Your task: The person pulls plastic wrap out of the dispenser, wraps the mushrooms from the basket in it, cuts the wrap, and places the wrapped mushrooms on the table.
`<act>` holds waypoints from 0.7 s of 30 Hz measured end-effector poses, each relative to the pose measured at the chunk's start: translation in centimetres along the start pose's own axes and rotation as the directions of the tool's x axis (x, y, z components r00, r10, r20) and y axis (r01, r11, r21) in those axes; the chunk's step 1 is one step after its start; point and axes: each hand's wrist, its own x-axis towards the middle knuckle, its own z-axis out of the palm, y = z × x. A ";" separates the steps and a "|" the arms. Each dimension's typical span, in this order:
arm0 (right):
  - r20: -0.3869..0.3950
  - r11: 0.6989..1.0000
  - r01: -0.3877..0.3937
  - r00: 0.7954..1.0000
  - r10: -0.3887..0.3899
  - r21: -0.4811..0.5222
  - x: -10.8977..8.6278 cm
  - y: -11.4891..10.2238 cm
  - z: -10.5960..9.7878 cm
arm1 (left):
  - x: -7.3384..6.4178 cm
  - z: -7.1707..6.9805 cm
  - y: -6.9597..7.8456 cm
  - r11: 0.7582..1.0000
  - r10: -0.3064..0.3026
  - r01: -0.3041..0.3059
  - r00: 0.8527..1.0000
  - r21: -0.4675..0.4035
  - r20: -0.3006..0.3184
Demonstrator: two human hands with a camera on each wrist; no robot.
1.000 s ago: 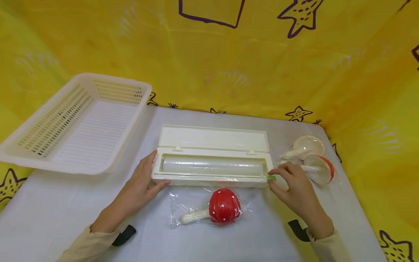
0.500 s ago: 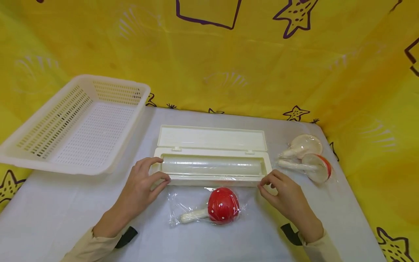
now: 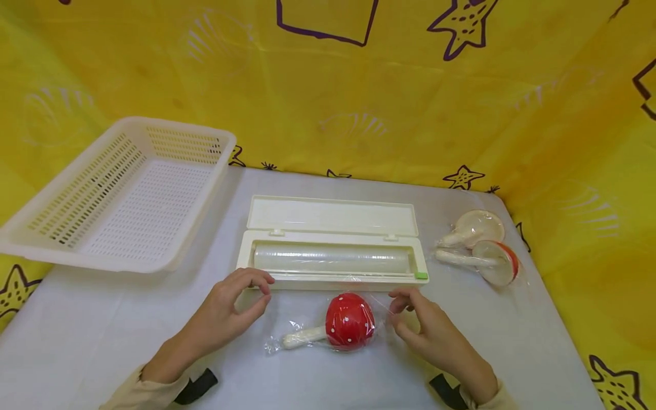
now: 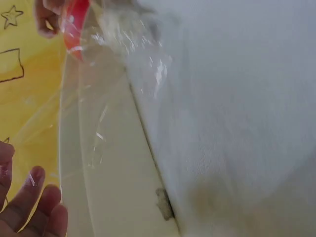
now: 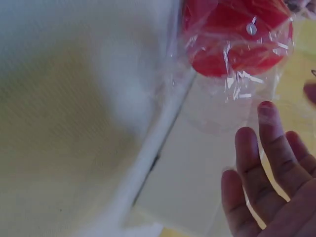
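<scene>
A white wrap dispenser (image 3: 333, 281) lies open-lidded across the table, a roll of cling film (image 3: 330, 259) inside and a green slider (image 3: 421, 275) at its right end. My left hand (image 3: 225, 313) is at the dispenser's front left, thumb and forefinger curled on thin clear film. My right hand (image 3: 435, 333) is below its front right corner, fingers bent and pinching the film; the film's edge is hard to see. Between the hands lies a red, white-dotted toy mushroom (image 3: 350, 322) in clear wrap. Stretched film shows in the left wrist view.
A white slotted basket (image 3: 154, 210) stands at the left. Two more wrapped toy mushrooms (image 3: 479, 256) lie at the right, one with a red rim. A yellow patterned cloth (image 3: 328, 114) hangs behind the white table (image 3: 287, 387).
My right hand has left the slider and moved left, then toward me. My left hand has come off the dispenser's left end and drawn toward me. The green slider is uncovered again.
</scene>
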 end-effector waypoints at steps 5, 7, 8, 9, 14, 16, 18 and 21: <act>0.072 0.995 -0.072 0.994 0.078 -0.075 0.0 -1.1 0.8 | -0.3 0.3 0.7 0.993 -0.041 0.049 0.996 -0.104 0.074; 0.068 0.995 -0.050 0.996 0.056 -0.088 0.2 -1.2 1.2 | -0.3 0.3 1.0 0.990 -0.057 0.071 0.992 -0.126 0.108; 0.060 0.995 -0.035 0.997 0.041 -0.090 0.3 -1.3 1.4 | -0.3 0.3 1.1 0.987 -0.065 0.082 0.990 -0.136 0.126; 0.049 0.996 -0.016 0.999 0.020 -0.091 0.4 -1.2 1.6 | -0.3 0.3 1.2 0.985 -0.069 0.091 0.987 -0.147 0.144; 0.008 0.994 0.068 0.998 -0.068 -0.091 0.5 -1.0 2.3 | -0.4 0.4 1.6 0.975 0.006 0.040 0.979 -0.220 0.206; -0.001 0.989 0.104 0.995 -0.105 -0.101 0.5 -0.9 2.5 | -0.4 0.5 1.7 0.970 0.061 -0.006 0.974 -0.241 0.220; -0.010 0.981 0.150 0.988 -0.152 -0.124 0.6 -0.8 2.6 | -0.5 0.7 1.8 0.965 0.110 -0.048 0.966 -0.258 0.234; -0.008 0.972 0.196 0.980 -0.199 -0.127 0.7 -0.7 2.7 | -0.6 1.2 1.7 0.951 0.178 -0.103 0.953 -0.291 0.244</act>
